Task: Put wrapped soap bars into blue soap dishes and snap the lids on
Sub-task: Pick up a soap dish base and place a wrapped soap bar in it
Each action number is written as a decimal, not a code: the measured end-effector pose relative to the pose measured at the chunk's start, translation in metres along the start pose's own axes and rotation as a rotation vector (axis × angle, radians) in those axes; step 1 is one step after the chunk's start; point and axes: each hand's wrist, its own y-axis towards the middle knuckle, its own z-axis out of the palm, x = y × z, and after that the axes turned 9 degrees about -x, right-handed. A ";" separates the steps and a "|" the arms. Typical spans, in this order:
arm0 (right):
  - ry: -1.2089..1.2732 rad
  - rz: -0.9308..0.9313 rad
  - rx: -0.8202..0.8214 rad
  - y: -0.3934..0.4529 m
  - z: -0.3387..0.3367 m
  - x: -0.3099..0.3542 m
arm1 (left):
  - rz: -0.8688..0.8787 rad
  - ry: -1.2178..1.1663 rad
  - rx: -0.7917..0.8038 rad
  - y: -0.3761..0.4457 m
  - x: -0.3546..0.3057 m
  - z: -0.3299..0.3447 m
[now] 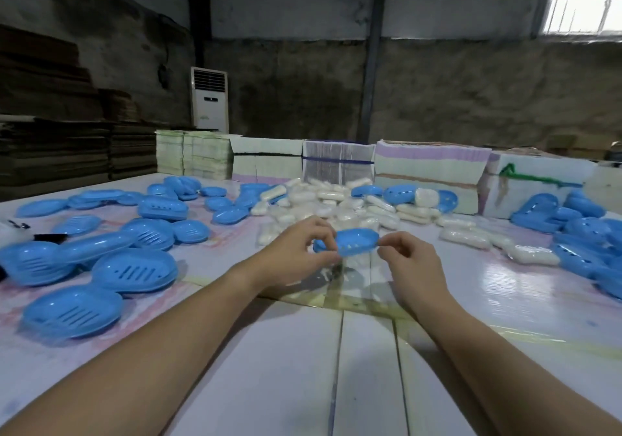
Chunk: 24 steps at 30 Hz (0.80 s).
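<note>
Figure: lid fitting, head view. My left hand (296, 250) and right hand (409, 260) each pinch one end of a blue soap dish (356, 241), held just above the table (370, 368) at centre; whether a bar sits inside I cannot tell. The wrapped soap bars (323, 200) lie heaped at 12 o'clock, spare dish halves (134, 270) at 9 o'clock, more blue pieces (585, 233) at 3 o'clock. To do this step well, I judge both halves should be lined up rim to rim, then squeezed evenly from both ends, so that neither edge rides over the other.
</note>
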 end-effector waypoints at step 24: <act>-0.236 -0.052 0.396 -0.005 -0.007 0.003 | -0.420 0.608 -0.135 0.029 0.070 0.002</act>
